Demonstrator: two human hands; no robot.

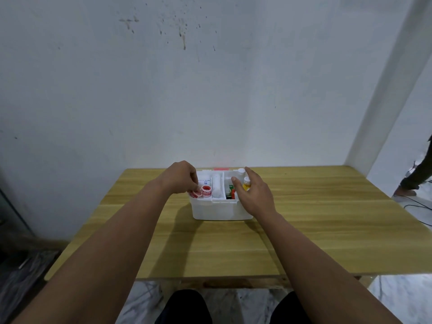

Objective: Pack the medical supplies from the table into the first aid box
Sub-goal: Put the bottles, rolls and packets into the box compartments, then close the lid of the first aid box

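A white first aid box stands open near the far middle of the wooden table. Its left compartment holds two red-and-white tape rolls and a white packet with blue print; a white gauze roll lies in the middle. On the right are a green and red pack, a yellow bottle and a white bottle. My left hand hovers over the left compartment, fingertips pinching the nearer tape roll. My right hand is spread open over the right compartment, beside the yellow bottle.
The table stands against a stained white wall. A red strip, possibly the box's lid, shows behind the box. At the far right edge another person's leg stands on the floor near a black cable. My knees are below the table's near edge.
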